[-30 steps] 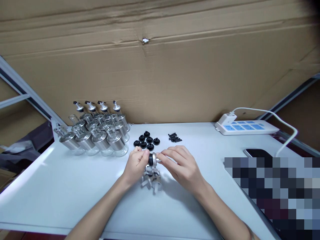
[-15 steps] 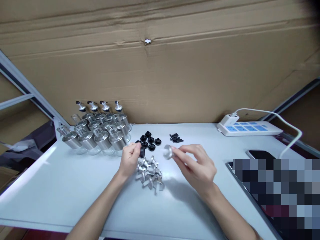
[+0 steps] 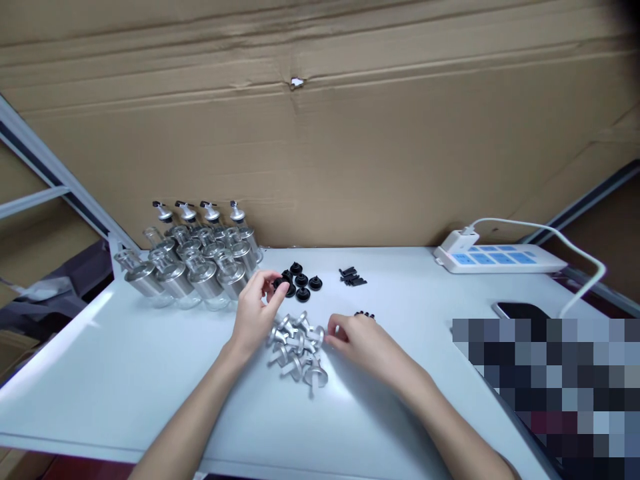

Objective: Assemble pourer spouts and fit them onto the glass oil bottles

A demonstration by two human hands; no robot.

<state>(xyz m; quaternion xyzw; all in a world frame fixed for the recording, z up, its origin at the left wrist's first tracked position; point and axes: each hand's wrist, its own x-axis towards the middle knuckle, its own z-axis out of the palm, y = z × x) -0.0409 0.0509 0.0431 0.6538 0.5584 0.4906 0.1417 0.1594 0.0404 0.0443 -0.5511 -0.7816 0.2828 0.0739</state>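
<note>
On the white table, my left hand (image 3: 255,310) has its thumb and fingers closed around a black stopper (image 3: 279,283), partly hidden by the fingers. That stopper is at the left edge of a cluster of black stoppers (image 3: 301,280). My right hand (image 3: 357,339) reaches to the right side of a heap of silver pour spouts (image 3: 296,343). Its thumb and forefinger pinch the rim of one silver spout (image 3: 318,336); the exact contact is small to see. Just behind this hand lies a row of small black pieces (image 3: 365,315), partly covered by it.
Rows of glass bottles with metal sleeves (image 3: 203,277) stand at the back left, the rear ones topped with spouts. Small black tubes (image 3: 353,276) lie behind my hands. A power strip (image 3: 500,259) with a white cable and a phone (image 3: 523,311) are at right. Cardboard (image 3: 350,153) walls the back.
My left hand has lowered a black stopper to the cluster and turned its fingers toward it. My right hand has come down and left with a silver spout, from mid-air to the heap.
</note>
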